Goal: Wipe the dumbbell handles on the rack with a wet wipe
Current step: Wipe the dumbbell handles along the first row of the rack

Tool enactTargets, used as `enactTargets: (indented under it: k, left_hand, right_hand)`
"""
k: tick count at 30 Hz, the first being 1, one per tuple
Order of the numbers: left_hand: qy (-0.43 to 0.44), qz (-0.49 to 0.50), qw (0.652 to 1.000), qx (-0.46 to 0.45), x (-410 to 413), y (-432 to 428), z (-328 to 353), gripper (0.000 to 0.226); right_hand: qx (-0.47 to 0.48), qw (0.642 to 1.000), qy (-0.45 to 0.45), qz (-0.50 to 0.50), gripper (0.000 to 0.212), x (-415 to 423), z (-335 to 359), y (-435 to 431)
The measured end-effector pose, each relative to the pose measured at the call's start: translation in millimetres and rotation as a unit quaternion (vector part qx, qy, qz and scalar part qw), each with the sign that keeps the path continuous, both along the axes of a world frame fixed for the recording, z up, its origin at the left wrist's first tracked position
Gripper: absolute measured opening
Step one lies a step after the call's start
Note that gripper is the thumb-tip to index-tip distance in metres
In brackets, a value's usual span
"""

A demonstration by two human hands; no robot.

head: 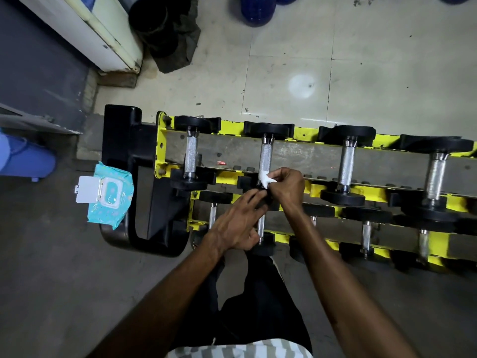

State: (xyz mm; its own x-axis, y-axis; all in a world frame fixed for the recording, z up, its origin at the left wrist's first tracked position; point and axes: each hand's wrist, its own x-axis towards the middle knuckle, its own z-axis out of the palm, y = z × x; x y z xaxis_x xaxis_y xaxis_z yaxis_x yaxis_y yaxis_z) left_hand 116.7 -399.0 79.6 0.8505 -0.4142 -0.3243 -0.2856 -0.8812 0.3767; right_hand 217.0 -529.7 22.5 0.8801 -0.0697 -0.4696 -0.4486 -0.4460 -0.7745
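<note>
I see my right hand (286, 187) pinching the wet wipe (265, 180) round the near end of the second dumbbell handle (265, 156) on the rack (160, 151), upper tier. The handle's long axis points away from me, across the rails. My left hand (237, 226) reaches that dumbbell's near weight head (244, 182); I cannot tell its grip

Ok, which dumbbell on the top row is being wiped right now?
The second dumbbell from the left: the right hand pinches a white wet wipe against the near end of its knurled handle. The other top-row handles are bare.
</note>
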Motion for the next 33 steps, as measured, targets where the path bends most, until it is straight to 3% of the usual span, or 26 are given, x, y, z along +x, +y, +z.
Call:
enactTargets:
  k: [3,7,12,19,21,23,27,29,33]
  left_hand:
    - [-0.002,-0.002,1.000,-0.007,1.5,1.5,-0.2,0.072]
    - [-0.003,-0.007,1.000,-0.001,2.5,1.8,1.6,0.083]
    - [0.005,-0.010,1.000,0.013,0.8,2.1,-0.2,0.091]
    - [0.003,-0.009,1.000,-0.004,1.2,3.0,-1.2,0.087]
    - [-0.003,-0.005,1.000,-0.008,0.8,2.5,-1.6,0.085]
    - [-0.002,-0.003,1.000,0.002,0.2,2.4,-2.2,0.086]
    - [0.006,-0.005,1.000,0.008,-0.6,3.3,-6.1,0.094]
    - [0.003,-0.009,1.000,0.009,0.6,4.1,-6.3,0.092]
    - [-0.002,-0.015,1.000,0.017,1.3,5.3,-6.6,0.093]
  right_hand:
    - [-0.023,0.999,-0.043,-0.020,0.016,-4.8,0.2,2.7]
    - [-0.059,0.998,-0.023,-0.016,0.021,0.1,-9.2,-3.1]
    - [-0.156,0.979,-0.028,0.130,0.009,6.2,-17.7,-11.6]
    - [-0.165,0.958,0.019,0.234,0.010,22.0,-16.0,0.9]
    - [-0.167,0.959,0.018,0.229,0.015,21.1,-16.6,4.0]
    - [-0.145,0.971,0.039,0.185,0.006,20.5,-20.6,4.9]
    - [-0.055,0.994,0.094,-0.008,0.021,19.4,-26.0,5.8]
    - [-0.075,0.993,0.089,-0.001,0.027,18.1,-24.7,7.5]
    - [-0.055,0.987,0.085,0.127,0.035,26.5,-22.1,4.6]
